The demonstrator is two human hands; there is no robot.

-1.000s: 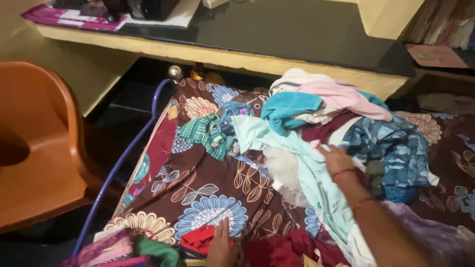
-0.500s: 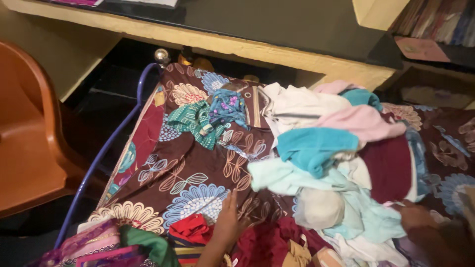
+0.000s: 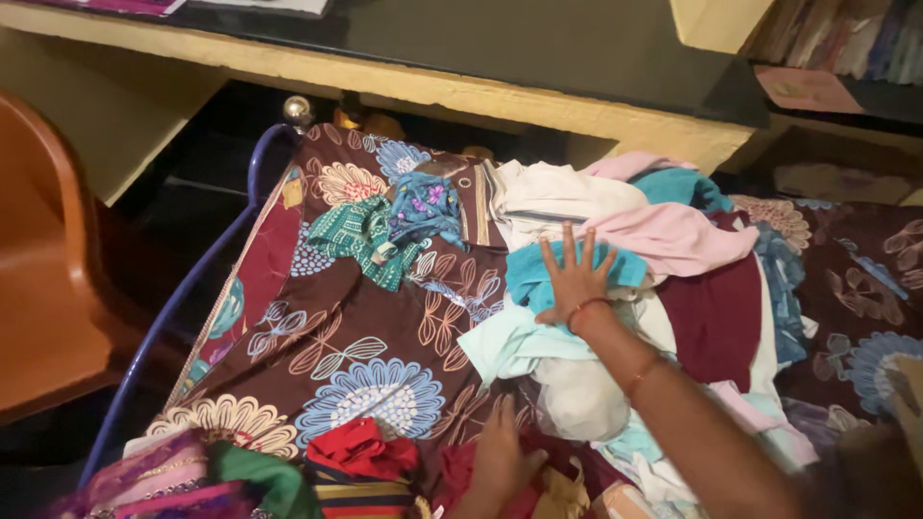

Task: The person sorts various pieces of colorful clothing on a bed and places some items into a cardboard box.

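A: What is seen nearest, at the bottom?

B: The left hand is seen there. It is laid flat on a dark red cloth at the near edge of the bed. Its fingers are kept close together and point away, up the bed. Nothing is pinched by them.

A: What is next to it?

B: A red cloth is bunched just to its left. A green cloth and a pink cloth are piled further left. All of it lies on a brown bedsheet with big flowers.

A: And a bit further?

B: The right hand is stretched out over a heap of clothes. Its fingers are spread wide. The palm is pressed down on a teal cloth. Nothing is gripped.

A: Which way does the teal cloth lie?

B: It is right under the palm. Its long side runs left to right, across the fingers. A pale mint cloth hangs out just below it, nearer the wrist. The right hand is much nearer to both than the left hand, which is well apart.

A: What is past the fingers?

B: A pink top and a white cloth are stacked there. A maroon cloth is seen to the right. A green patterned cloth is left alone on the sheet.

A: And furthest away?

B: A yellow ledge is seen past the bed, and an orange chair to the left.
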